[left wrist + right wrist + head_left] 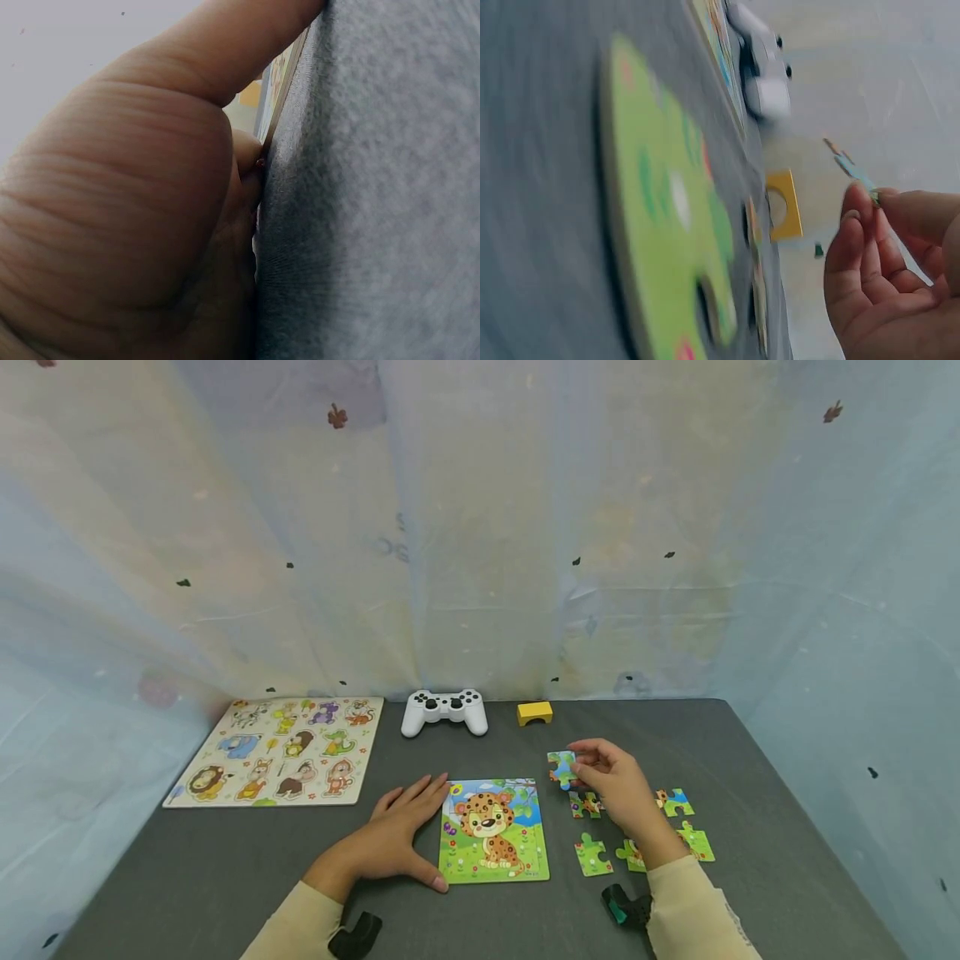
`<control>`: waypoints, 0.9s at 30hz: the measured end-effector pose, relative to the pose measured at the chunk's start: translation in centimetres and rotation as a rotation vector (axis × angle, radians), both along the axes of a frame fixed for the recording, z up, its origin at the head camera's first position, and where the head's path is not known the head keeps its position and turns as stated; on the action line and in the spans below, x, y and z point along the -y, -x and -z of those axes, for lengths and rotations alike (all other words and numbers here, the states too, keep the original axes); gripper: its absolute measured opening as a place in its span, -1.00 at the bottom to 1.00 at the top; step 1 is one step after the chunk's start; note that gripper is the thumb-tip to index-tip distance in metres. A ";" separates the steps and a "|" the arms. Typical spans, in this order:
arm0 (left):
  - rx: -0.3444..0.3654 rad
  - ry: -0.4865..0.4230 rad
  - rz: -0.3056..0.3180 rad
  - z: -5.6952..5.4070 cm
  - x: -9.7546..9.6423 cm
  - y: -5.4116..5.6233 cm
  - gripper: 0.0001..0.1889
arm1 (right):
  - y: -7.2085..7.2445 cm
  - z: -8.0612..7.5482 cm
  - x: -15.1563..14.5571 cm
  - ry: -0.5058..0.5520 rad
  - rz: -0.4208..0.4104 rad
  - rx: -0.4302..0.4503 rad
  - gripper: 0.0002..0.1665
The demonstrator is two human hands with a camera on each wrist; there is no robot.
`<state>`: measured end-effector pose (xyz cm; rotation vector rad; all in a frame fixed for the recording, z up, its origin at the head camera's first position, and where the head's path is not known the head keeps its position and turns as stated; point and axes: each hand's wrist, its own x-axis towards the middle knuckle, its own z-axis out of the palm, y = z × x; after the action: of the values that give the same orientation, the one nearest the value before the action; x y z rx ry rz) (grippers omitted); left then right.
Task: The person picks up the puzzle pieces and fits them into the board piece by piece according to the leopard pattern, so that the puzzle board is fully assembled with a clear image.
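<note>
Partly covered, cut off, smeared.
From above, my right hand [611, 783] hides one edge of the held piece [560, 767]; with the wrist it also overlaps several loose pieces [585, 807], shapes beneath unclear. Both sleeves [296, 922] run off the bottom edge. Tiny print [532, 874] on the leopard board [491, 831]: unreadable. Left wrist view: my left hand [124, 210] blocks most; thumb tip cut off, yellow block [250, 94] half hidden. Right wrist view: near green piece [660, 240] blurred, cut off below; controller [771, 97] smeared.
</note>
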<state>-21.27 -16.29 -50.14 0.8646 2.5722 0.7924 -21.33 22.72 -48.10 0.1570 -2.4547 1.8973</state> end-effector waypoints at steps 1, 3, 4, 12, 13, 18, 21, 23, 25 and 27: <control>0.002 0.000 0.000 0.0 0.0 0.0 0.48 | 0.0 0.1 0.5 0.001 -0.018 0.006 -0.61; 0.004 0.001 0.000 -0.1 0.0 0.0 0.48 | -0.2 0.2 1.5 0.009 -0.058 0.021 -0.60; 0.004 0.002 0.000 -0.1 0.0 0.0 0.48 | -0.3 0.2 2.0 0.012 -0.078 0.031 -0.60; 0.000 0.005 0.002 0.0 0.0 0.0 0.49 | -1.1 0.7 5.0 -0.002 -0.158 0.073 -0.61; 0.001 0.004 0.002 0.0 0.0 0.0 0.48 | -1.2 0.7 5.3 -0.004 -0.154 0.080 -0.61; 0.003 0.002 0.006 0.1 0.0 0.0 0.48 | -1.3 1.1 5.9 -0.058 -0.132 0.088 -0.58; -0.002 0.005 0.004 0.2 0.1 0.1 0.48 | -1.4 0.9 6.1 -0.166 -0.077 0.044 -0.60; -0.004 0.005 0.000 0.2 0.1 0.1 0.48 | -1.6 0.7 6.3 -0.264 -0.045 -0.018 -0.63; -0.006 0.008 -0.002 0.3 0.1 0.1 0.48 | -1.9 0.4 6.4 -0.383 -0.053 -0.089 -0.65; -0.004 0.005 -0.002 0.3 0.1 0.1 0.48 | -2.2 0.1 6.4 -0.504 -0.121 -0.152 -0.63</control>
<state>-21.36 -16.41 -50.42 0.8630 2.5784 0.7854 -19.17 16.28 -48.17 0.4516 -2.8076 1.2012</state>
